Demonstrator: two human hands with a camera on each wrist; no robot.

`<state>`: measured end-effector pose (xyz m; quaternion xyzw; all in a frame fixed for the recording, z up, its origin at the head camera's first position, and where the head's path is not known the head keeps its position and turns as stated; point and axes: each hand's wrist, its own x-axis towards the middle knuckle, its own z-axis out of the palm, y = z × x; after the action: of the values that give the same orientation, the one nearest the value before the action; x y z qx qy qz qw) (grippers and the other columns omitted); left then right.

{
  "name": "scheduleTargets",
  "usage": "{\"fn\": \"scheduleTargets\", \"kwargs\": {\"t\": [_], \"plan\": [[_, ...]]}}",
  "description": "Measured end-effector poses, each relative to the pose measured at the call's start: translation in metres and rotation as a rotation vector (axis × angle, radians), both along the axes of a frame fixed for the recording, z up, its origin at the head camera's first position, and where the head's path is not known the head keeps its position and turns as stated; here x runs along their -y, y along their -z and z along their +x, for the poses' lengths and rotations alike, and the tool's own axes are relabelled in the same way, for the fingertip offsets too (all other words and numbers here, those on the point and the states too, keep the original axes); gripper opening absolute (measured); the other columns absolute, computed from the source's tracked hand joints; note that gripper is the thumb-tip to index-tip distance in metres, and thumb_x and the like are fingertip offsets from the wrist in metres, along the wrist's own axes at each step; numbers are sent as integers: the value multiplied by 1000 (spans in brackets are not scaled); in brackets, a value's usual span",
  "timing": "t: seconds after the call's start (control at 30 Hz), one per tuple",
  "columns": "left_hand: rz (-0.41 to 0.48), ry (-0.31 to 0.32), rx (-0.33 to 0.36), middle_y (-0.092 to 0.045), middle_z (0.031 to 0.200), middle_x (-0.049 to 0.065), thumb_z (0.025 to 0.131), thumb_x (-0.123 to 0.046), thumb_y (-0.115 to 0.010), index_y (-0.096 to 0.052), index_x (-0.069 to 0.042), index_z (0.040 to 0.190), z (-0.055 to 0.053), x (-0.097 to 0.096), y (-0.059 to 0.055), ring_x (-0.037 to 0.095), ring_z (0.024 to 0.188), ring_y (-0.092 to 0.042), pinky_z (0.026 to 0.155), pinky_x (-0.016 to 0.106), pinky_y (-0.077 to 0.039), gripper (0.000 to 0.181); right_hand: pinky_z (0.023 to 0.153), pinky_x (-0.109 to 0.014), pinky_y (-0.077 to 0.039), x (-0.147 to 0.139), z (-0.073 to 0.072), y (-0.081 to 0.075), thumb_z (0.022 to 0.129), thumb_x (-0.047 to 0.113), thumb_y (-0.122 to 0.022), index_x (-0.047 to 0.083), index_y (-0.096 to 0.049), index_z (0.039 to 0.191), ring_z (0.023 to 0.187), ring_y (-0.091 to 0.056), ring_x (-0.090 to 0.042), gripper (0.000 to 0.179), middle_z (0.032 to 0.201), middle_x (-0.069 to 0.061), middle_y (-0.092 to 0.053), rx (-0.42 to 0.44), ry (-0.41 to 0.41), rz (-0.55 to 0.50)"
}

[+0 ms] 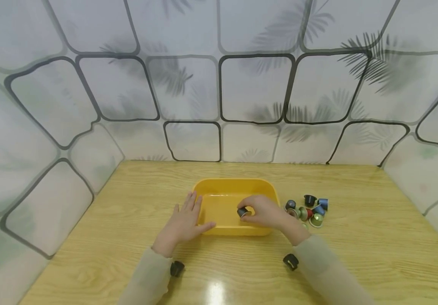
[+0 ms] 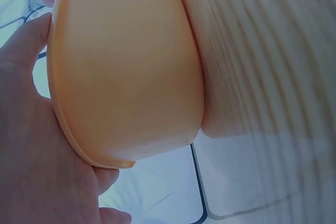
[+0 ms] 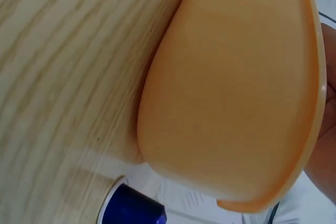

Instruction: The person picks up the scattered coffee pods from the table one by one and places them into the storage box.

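Note:
A yellow plastic tray (image 1: pixel 223 231) sits on the wooden table in front of me. My right hand (image 1: pixel 266 212) reaches over its right side and pinches a dark coffee capsule (image 1: pixel 243 212) between thumb and fingers, above the tray floor. My left hand (image 1: pixel 182 224) rests on the tray's left end with straight, spread fingers and the thumb along the front rim. In the left wrist view, the palm (image 2: pixel 37 150) lies against the rim, beside the tray's outer wall (image 2: pixel 126 77). The right wrist view shows part of the right hand (image 3: pixel 325 140) behind the rim; the held capsule is hidden there.
To the right of the tray lies a loose cluster of capsules: a black one (image 1: pixel 309 200), a red one (image 1: pixel 309 213), a green one (image 1: pixel 316 220) and several others. A blue capsule (image 3: pixel 134 208) shows close to the tray wall in the right wrist view. A patterned wall (image 1: pixel 249 144) stands behind the table.

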<state>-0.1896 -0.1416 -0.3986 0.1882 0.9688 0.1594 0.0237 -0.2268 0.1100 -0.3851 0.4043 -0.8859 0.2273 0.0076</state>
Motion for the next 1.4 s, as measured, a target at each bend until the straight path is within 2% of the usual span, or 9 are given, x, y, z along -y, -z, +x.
{"fn": "scheduleTargets", "kwargs": {"t": [0.33,0.73,0.9,1.17,1.4], "plan": [[-47,-11,2,-2,145,17,83,-61,-41,-14,1,140,-1,0,1,27,132,3,100,56,-7,89,79,-32,-45,26,1,0,78,17,-68,5,-64,100,91,-58,-15,25,97,-2,-63,25,9,14],[-55,1,-9,-3,145,19,82,-63,-40,-16,2,140,0,0,-1,30,132,0,98,57,-11,90,76,-28,-45,45,-5,3,78,13,-67,4,-64,98,84,-56,-11,21,93,-1,-63,42,-45,5],[-57,4,-4,-3,145,19,81,-65,-38,-15,2,140,-1,0,-1,29,132,1,98,58,-12,92,74,-25,-45,52,-8,6,78,12,-66,7,-64,96,79,-54,-8,18,90,3,-62,64,-56,12],[-47,6,8,-2,145,18,81,-63,-41,-14,1,140,-1,0,-2,28,132,3,98,57,-11,91,69,-22,-45,62,-10,10,78,8,-66,6,-64,93,75,-54,-7,15,86,2,-62,71,-95,7],[-63,5,13,-1,145,17,79,-69,-35,-13,1,140,-1,1,-1,27,132,4,98,58,-12,95,70,-22,-45,71,-12,12,78,9,-67,4,-65,94,77,-56,-7,17,87,2,-63,87,-115,7]]}}
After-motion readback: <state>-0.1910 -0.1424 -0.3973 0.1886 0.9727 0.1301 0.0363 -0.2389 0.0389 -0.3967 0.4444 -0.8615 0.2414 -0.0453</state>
